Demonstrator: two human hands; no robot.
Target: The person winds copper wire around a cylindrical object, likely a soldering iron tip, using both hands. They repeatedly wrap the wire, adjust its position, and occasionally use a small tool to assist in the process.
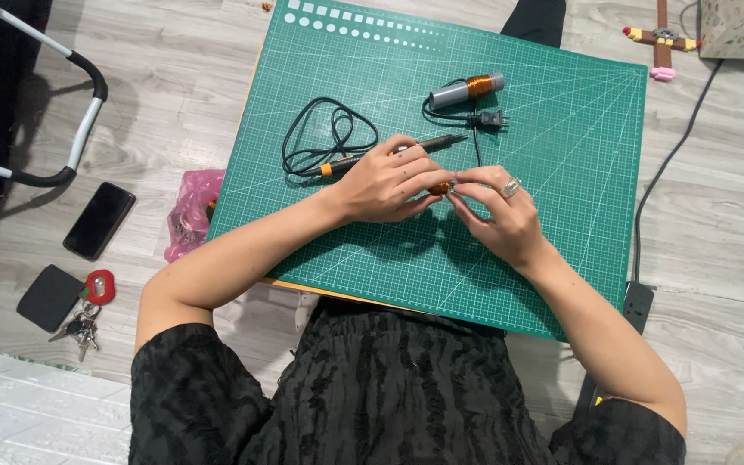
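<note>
Your left hand (387, 182) and right hand (499, 213) meet fingertip to fingertip over the green cutting mat (561, 215), both pinching one small copper-coloured piece (441, 187), mostly hidden by fingers. Behind them lie one soldering iron (428, 144) and one copper-wound spool (468, 89).

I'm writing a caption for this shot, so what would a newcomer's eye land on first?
First, the large green gridded cutting mat filling the middle of the grey wood-look floor. At its centre the left hand and the ringed right hand meet, pinching a small copper-coloured piece. Just beyond them lie a black pen-shaped corded tool and a grey cylinder wound with copper wire.
</note>
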